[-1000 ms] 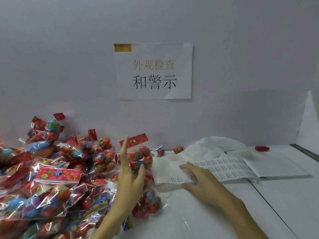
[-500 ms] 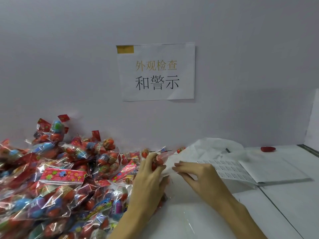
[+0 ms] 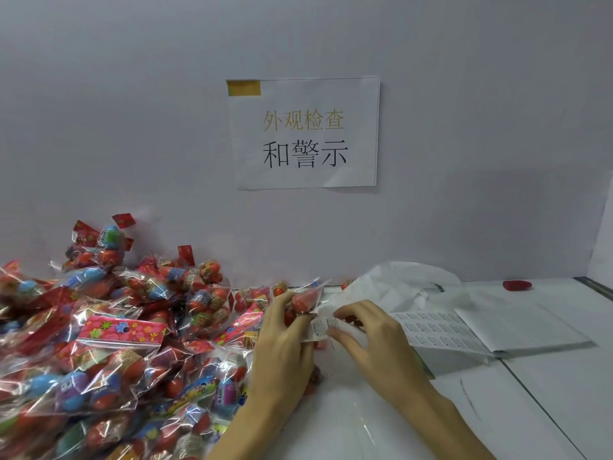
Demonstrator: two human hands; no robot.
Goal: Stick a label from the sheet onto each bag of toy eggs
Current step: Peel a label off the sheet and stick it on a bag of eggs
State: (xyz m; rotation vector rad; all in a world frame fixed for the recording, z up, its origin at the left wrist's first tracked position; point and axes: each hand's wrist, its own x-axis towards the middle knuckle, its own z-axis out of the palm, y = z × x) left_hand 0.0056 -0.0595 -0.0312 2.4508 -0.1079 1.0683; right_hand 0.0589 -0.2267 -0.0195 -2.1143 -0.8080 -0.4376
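2 hands (image 3: 285, 340), 1 label sheet (image 3: 438, 330), 1 wall sign (image 3: 306, 132), 1 loose red egg (image 3: 516, 284), bags (image 3: 122, 333) too heaped to count.

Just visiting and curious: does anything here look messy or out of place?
One small red piece lies alone by the wall, far right of the heaped bags. Crumpled white paper sits behind the label sheet.

Head view, forward-down, near table (image 3: 381, 426)
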